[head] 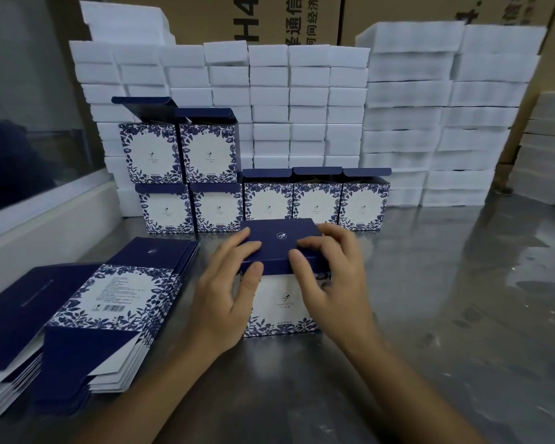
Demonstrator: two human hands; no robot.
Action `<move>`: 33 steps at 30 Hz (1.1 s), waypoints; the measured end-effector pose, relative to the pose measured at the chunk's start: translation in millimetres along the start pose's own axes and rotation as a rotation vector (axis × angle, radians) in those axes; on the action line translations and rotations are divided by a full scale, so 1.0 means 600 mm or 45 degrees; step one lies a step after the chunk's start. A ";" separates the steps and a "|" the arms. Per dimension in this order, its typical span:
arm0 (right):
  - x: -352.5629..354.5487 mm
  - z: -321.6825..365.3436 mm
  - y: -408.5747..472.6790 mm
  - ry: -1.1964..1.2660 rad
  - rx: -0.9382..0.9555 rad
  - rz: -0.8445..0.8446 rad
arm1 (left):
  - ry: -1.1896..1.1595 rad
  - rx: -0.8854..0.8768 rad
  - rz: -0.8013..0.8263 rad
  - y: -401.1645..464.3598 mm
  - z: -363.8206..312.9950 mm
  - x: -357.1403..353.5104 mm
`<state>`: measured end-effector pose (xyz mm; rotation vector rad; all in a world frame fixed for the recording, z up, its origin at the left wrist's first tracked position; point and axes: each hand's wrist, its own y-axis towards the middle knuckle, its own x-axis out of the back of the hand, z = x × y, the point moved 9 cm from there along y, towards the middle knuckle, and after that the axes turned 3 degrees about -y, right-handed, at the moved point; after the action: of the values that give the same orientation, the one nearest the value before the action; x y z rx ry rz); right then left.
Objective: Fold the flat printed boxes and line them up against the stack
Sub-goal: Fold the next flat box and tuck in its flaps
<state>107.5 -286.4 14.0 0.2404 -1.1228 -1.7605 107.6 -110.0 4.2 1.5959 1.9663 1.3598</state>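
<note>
Both of your hands are on the folded box [282,283] standing on the steel table [430,299] just in front of you. It is a printed carton, with a white front panel ringed by a blue leaf pattern, a small logo at its middle, and a plain navy lid bearing a white emblem. Your left hand [228,293] curls over the lid's left edge, thumb pressed on the front lip and fingers lying across the top. Your right hand [327,277] grips the right side the same way, thumb on the front lip and fingers bent over the lid. The lid sits nearly flat on the box.

Behind it, five folded boxes [266,206] stand side by side in a row on the table, touching one another, their navy flaps up or tilted. Two more folded boxes [180,152] sit on top of the row's left end, flaps raised. All of them back against the stack of white foam blocks [308,100]. To your left lies the pile of flat printed boxes [109,299], fanned slightly, the top one showing a barcode and small text.
</note>
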 end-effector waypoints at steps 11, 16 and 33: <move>-0.036 0.070 -0.014 -0.462 0.313 -0.070 | 0.185 -0.072 -0.060 0.001 -0.026 -0.006; -0.033 0.061 -0.012 -0.433 0.278 -0.090 | 0.198 -0.081 -0.071 0.003 -0.028 -0.005; -0.005 -0.024 -0.015 0.051 -0.065 -0.110 | 0.209 -0.068 -0.042 0.008 -0.019 0.003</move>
<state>112.1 -291.2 -1.9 0.2961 -1.0508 -1.8503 101.7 -114.0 14.6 1.4639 2.0192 1.5607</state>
